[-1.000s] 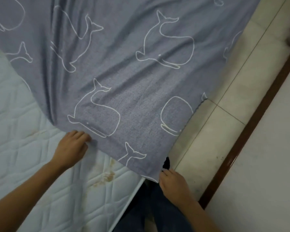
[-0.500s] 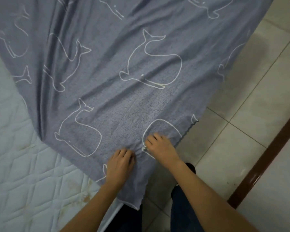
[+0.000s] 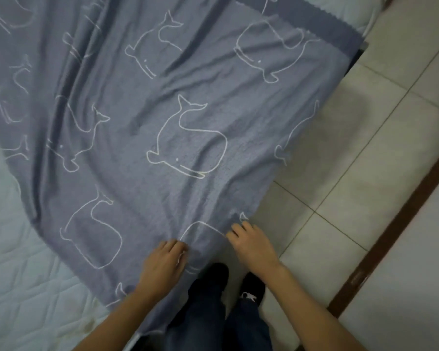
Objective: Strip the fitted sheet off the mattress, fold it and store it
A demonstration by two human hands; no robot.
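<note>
Between the two hands, at the bottom middle of the head view, the near edge of the sheet [image 3: 188,148] is bunched into small folds. The left hand [image 3: 162,267] lies knuckles-up on the cloth with its fingers curled down into it, pinching a gather of sheet. The right hand [image 3: 254,247] sits just beside it, fingers bent over the sheet's corner edge, gripping the cloth there. A short span of puckered sheet, carrying part of a white whale outline, runs from one grip to the other.

Away from the grips, the sheet spreads out wide and wrinkled, grey-blue with white whale outlines. It covers most of the upper view. Its far edge shows a darker hem band at the top right. Creases fan out from the grips toward the far left.

Left of the left hand, the mattress [image 3: 23,287] is bare, pale and quilted in diamonds, with brownish stains near the forearm. More bare mattress shows at the far left edge, past the sheet.

Right of the right hand, the sheet's side overhangs the bed, above the pale tiled floor [image 3: 365,173]. Farther right, a dark brown strip [image 3: 390,236] runs diagonally along the tiles.

Below the grips, the person's dark trousers [image 3: 213,312] and black shoes [image 3: 254,287] stand on the floor, close against the bed's edge.
</note>
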